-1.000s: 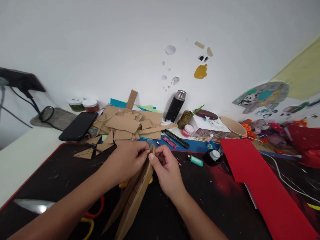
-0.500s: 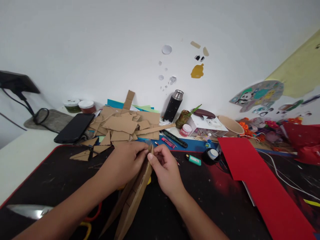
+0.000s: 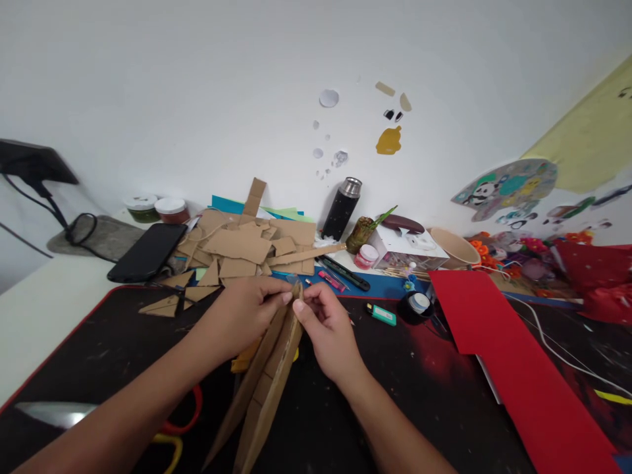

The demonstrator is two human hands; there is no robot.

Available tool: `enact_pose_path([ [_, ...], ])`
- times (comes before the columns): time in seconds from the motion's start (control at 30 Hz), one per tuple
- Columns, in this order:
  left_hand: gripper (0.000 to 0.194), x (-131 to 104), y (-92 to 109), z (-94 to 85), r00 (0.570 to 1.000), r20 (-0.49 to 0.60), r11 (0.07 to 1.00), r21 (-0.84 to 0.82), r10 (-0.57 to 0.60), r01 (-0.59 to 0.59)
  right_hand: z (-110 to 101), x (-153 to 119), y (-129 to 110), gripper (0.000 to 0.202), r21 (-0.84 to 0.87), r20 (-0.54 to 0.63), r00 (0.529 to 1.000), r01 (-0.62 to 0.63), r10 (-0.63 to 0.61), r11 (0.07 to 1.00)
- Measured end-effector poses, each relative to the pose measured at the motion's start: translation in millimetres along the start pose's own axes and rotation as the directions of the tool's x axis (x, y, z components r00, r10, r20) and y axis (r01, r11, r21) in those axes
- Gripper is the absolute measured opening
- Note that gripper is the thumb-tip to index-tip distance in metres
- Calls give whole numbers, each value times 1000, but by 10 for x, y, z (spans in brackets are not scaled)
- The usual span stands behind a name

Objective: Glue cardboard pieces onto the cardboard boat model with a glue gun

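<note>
A long folded cardboard piece (image 3: 271,378) slants up from the bottom edge to my fingers, its two sides spread apart toward the bottom. My left hand (image 3: 247,313) pinches its narrow top end from the left, beside a small clear scrap of what looks like tape (image 3: 292,279). From the right, my right hand (image 3: 328,332) grips the same end, thumb on the near side and fingers curled behind. Something yellow (image 3: 244,359) lies partly hidden behind the cardboard. Scissors with red and yellow handles (image 3: 172,444) are partly covered by my left forearm.
Cardboard scraps (image 3: 241,247) are piled behind my hands. A black phone (image 3: 147,252) lies at left. Behind stand a black flask (image 3: 342,209) and a white box (image 3: 409,247). A green lighter (image 3: 382,315) and red sheet (image 3: 513,362) lie at right.
The lower part of the cardboard has swung slightly right, showing more of the yellow thing behind it. Both hands keep hold of the top end, with the left fingers shifted a little.
</note>
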State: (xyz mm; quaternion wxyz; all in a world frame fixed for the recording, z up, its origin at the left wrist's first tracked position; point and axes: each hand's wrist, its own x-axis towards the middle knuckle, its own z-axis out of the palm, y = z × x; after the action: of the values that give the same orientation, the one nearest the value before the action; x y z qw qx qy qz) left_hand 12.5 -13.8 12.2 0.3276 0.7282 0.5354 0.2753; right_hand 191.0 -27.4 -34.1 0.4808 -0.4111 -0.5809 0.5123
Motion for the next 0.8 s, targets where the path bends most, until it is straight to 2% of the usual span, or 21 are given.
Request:
enact_pose_path([
  [0.17, 34, -1, 28, 18, 992, -20, 989, -84, -122, 120, -34, 13, -6, 24, 6, 8, 1000, -30, 30, 1000],
  [0.27, 32, 9, 28, 31, 978, -25, 960, -197, -208, 199, -45, 19, -11, 24, 15, -14, 1000, -18, 19, 1000],
  [0.37, 33, 32, 8, 50, 968, -35, 927, -298, -248, 227, -46, 25, -9, 25, 26, -14, 1000, -20, 20, 999],
  [0.63, 34, 52, -5, 49, 982, 52, 895, -405, -183, 188, -40, 4, -21, 30, 45, -9, 999, -36, 37, 998],
  [0.8, 35, 27, 0, -19, 987, 87, 914, -373, -138, 161, -36, -23, -60, 32, 63, 8, 999, -34, 34, 997],
])
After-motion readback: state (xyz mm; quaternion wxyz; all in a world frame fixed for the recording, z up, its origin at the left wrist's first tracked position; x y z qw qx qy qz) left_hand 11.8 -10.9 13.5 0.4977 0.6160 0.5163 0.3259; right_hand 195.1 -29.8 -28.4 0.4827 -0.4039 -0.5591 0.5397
